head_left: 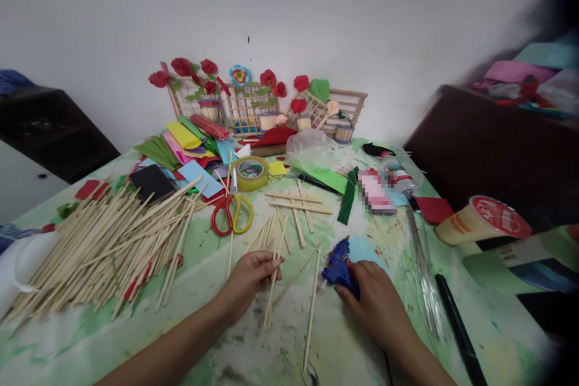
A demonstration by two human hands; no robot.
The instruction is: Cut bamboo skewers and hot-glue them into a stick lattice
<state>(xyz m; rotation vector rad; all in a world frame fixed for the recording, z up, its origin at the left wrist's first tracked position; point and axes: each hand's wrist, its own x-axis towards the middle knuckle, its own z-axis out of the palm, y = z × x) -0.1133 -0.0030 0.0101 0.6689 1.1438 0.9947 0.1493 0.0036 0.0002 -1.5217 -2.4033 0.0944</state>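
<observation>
My left hand (253,277) pinches a couple of thin wooden sticks (270,298) between thumb and fingers, their lower ends pointing toward me. On the right, my right hand (373,295) is wrapped round the handle of a blue glue gun (340,265), whose nozzle end points left. Between the hands a single stick (312,307) lies on the table. Just beyond are sticks laid crosswise (299,208), with more loose ones fanned out behind my left fingers. Red and yellow handled scissors (233,215) lie farther off, left of the crossed sticks.
A big heap of sticks (104,247) covers the left side. A roll of tape (249,174), coloured paper (183,139) and stick trellises with paper flowers (248,102) stand farther back. At right are a sealed cup (482,220), a plastic bottle (398,176) and a black rod (459,329).
</observation>
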